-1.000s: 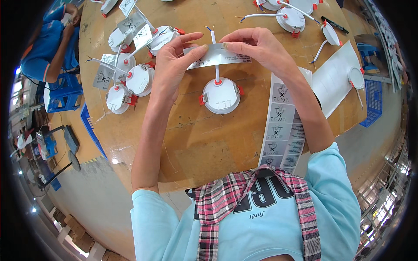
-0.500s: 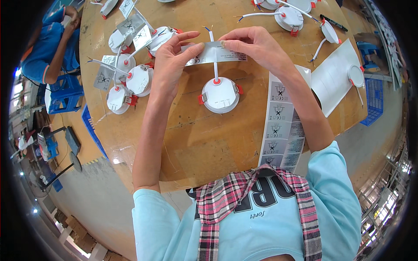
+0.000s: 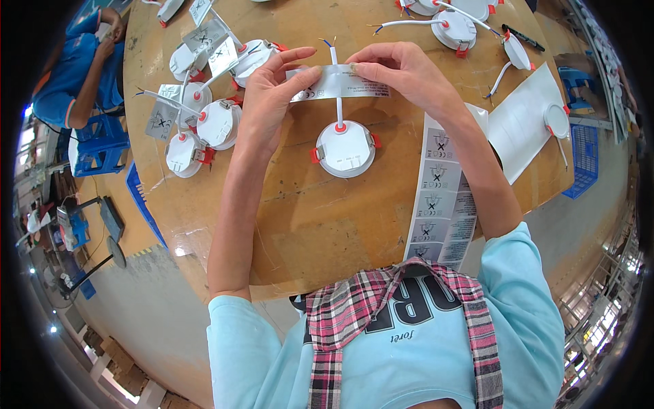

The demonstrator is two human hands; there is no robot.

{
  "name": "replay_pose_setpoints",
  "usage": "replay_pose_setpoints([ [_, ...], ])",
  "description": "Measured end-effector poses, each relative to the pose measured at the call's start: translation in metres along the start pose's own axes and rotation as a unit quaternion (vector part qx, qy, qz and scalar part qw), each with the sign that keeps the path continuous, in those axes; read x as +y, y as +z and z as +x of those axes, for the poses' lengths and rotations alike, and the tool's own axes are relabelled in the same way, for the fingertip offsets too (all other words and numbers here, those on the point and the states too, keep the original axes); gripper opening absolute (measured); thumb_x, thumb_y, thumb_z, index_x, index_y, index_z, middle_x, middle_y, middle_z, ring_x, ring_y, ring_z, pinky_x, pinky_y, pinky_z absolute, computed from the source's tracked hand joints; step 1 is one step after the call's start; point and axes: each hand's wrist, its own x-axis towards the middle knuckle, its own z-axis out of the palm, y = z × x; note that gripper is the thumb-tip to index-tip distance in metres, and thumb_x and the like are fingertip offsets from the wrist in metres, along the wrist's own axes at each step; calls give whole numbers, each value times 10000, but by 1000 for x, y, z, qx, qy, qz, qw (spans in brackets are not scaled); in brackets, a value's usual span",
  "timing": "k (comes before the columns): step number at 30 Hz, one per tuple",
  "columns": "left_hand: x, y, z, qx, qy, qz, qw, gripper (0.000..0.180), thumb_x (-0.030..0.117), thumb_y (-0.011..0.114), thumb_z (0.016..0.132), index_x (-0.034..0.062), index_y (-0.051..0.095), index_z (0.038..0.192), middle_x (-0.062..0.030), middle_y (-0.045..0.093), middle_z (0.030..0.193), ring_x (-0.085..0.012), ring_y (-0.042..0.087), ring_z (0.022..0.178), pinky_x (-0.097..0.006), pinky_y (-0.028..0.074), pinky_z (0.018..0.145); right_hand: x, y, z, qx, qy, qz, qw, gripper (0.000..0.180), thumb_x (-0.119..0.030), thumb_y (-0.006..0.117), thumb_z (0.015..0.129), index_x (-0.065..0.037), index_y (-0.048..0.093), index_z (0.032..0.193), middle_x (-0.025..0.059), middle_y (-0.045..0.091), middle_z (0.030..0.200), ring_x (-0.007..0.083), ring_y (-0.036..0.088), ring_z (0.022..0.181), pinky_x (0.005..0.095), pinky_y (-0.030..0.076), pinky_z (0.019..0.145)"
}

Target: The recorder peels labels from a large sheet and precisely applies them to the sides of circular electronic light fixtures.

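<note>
Both hands up over the round wooden counter [image 3: 327, 225]. Left hand [image 3: 269, 102] pinches one end of a white label strip [image 3: 340, 83]; right hand [image 3: 402, 71] pinches the other, grip closed on it from both sides. The strip lies across the white lead [image 3: 337, 112] rising from a round white downlight [image 3: 346, 148] with red clips, flat on the counter just below. Step in hand looks like labelling the lead. Next move calls for folding the strip evenly around the wire, ends matched. Label sheet [image 3: 439, 198] beside right forearm; labelled lights [image 3: 204, 123] clustered left.
</note>
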Motion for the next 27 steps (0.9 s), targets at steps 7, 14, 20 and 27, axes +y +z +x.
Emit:
replay_pose_setpoints([
  [7,0,0,1,-22,-6,-23,999,377,115,695,862,30,601,1218,-46,642,973,-93,616,905,-230,519,762,-1,-9,-3,-22,4,1,1000,294,-255,599,925,-4,676,1057,43,670,859,106,584,762,254,471,681],
  [14,-1,2,0,-27,-21,-32,999,400,112,687,870,19,575,1242,-80,661,992,-111,636,929,-258,537,795,-9,-18,-8,-51,19,-37,998,312,-288,556,967,-27,654,1108,3,641,941,81,576,853,246,467,763],
  [20,0,4,3,-47,-24,-61,997,432,120,684,874,3,546,1267,-86,661,1001,-123,640,937,-281,536,814,-9,-12,-6,61,-135,-123,981,335,-310,595,931,-8,667,1055,94,665,998,162,588,839,322,480,756],
  [27,-2,12,3,-53,-20,-89,994,464,137,728,836,8,551,1245,-45,654,902,-88,637,821,-233,524,719,-12,-7,5,-15,-22,26,999,388,-355,681,860,2,685,1010,53,654,888,139,584,833,266,440,741],
])
